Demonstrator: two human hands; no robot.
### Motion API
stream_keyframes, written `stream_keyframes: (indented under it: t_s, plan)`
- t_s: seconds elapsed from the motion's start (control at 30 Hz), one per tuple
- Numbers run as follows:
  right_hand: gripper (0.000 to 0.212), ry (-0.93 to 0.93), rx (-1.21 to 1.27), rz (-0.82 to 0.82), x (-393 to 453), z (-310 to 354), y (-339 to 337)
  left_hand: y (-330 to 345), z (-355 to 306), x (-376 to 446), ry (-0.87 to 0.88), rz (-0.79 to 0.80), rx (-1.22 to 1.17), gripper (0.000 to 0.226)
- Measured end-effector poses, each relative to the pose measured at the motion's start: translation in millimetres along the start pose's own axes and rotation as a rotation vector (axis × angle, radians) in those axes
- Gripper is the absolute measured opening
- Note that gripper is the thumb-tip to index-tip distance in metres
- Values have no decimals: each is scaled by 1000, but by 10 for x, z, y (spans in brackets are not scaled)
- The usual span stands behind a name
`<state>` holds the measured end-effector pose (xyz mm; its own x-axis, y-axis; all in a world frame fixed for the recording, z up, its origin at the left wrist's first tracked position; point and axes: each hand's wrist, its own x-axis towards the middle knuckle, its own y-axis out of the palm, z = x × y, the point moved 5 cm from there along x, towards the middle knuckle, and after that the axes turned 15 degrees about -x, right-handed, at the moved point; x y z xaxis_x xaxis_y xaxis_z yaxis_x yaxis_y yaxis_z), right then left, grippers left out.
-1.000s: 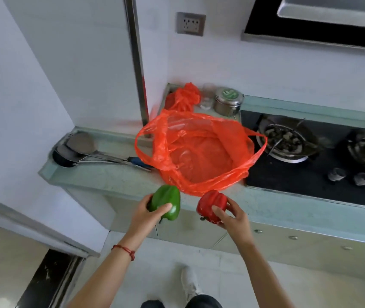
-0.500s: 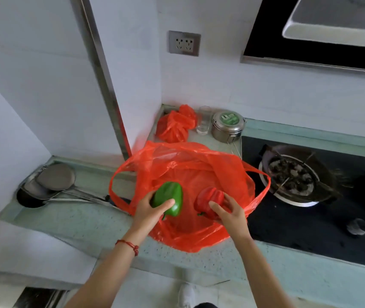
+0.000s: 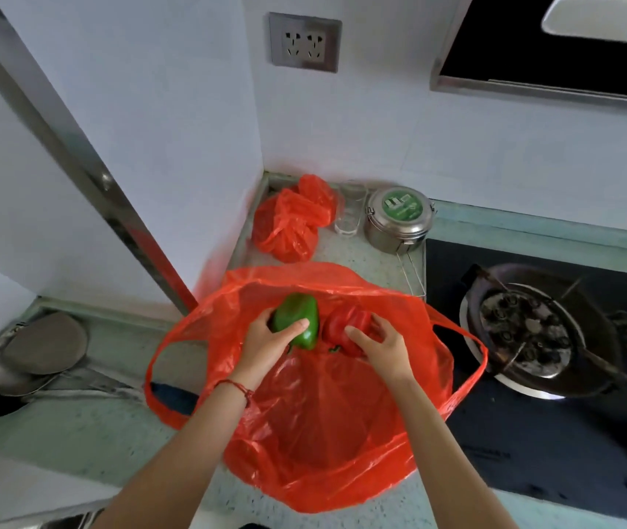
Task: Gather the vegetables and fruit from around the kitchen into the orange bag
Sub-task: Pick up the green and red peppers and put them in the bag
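Peppers go in together: the left hand (image 3: 266,343) has its grip wrapped round a glossy, blocky green pepper (image 3: 298,318), and beside it the right hand (image 3: 386,347) clasps a lobed red pepper (image 3: 346,326), both held within the wide mouth of the orange bag (image 3: 323,433) lying on the speckled surface (image 3: 75,425). That thin, crinkly film looks floppy and nothing props it up. Dropped carelessly, I reckon the smooth peppers could roll out rightward toward the greasy burner (image 3: 525,330).

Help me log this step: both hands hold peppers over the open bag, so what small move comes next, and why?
Probably lower and release both. The left hand grips the green pepper and the right hand the red pepper, both already inside the mouth of the orange bag, which lies open on the counter.
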<state>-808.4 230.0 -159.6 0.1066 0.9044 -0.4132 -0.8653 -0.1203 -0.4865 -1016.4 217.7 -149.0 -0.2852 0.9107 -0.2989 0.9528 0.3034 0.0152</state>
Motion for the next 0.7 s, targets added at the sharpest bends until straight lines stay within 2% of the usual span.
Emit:
stream_keyframes:
  t_s: [0.2,0.7]
  plan:
    - [69,35,-116,-24,205,94,58,69,80,275,-4,-10,12,36]
    - [72,61,-156,-52,231,57,146,101,130,295,-19,66,67,49]
